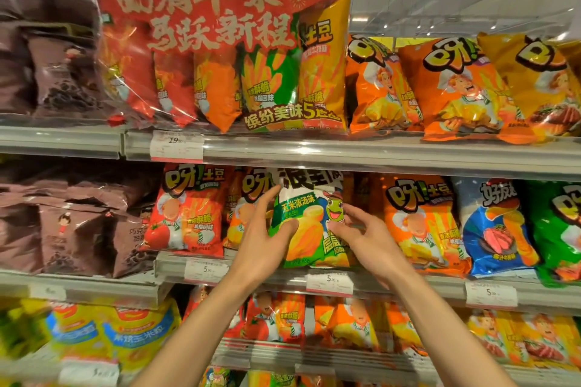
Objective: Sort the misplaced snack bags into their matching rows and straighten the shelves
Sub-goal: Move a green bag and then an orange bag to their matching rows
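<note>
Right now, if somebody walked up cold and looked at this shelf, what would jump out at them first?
Probably the big red multipack with bold Chinese lettering on the upper shelf, left of centre. Next, the green and white snack bag on the middle shelf, standing among orange bags, with the left hand and right hand on its two sides. Dark brown bags fill the left end.

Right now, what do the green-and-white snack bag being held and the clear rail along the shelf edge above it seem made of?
Green-and-white snack bag: apparently thin glossy plastic film; it shines and creases. Clear shelf-edge rail: probably hard transparent plastic; glare streaks run along it, a price label showing behind.
</note>
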A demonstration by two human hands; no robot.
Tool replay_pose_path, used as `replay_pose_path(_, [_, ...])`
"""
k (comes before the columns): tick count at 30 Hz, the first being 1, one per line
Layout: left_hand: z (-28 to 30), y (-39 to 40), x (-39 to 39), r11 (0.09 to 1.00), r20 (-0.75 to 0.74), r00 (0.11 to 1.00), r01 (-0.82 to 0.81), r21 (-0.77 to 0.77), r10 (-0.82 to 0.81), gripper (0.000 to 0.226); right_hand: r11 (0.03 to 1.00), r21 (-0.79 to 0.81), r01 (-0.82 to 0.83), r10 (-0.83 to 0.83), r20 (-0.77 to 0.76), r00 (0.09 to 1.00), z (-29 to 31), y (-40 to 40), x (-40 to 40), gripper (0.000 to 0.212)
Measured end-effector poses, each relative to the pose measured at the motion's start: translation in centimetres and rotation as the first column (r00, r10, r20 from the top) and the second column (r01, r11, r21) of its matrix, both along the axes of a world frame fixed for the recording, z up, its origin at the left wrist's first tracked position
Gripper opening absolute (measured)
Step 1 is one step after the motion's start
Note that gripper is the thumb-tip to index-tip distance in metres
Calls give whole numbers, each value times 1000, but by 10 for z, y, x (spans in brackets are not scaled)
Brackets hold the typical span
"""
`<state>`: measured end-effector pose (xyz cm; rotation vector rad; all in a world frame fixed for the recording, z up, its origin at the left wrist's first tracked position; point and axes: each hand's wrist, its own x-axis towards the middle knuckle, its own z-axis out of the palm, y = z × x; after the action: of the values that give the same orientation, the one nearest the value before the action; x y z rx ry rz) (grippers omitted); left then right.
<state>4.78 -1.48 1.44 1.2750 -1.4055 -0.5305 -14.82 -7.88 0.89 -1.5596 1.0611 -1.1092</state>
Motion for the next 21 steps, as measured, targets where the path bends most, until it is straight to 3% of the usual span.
replay_pose_path(8, [-9, 14, 8, 997, -106, 992, 56, -59, -62, 58, 997, -76, 18, -19, -21, 1000, 4, 28, 5, 66])
replay_pose_path(15, [-25, 10, -31, 976, -300, 930, 218, -20, -214, 50, 978, -115, 172, -180, -67, 981, 1, 56, -40, 63])
replay_pose_path(21, [-29, 6, -92, 955, -347, 897, 296, 13, -274, 47, 944, -113, 310, -323, -136, 936, 3, 82, -98, 51])
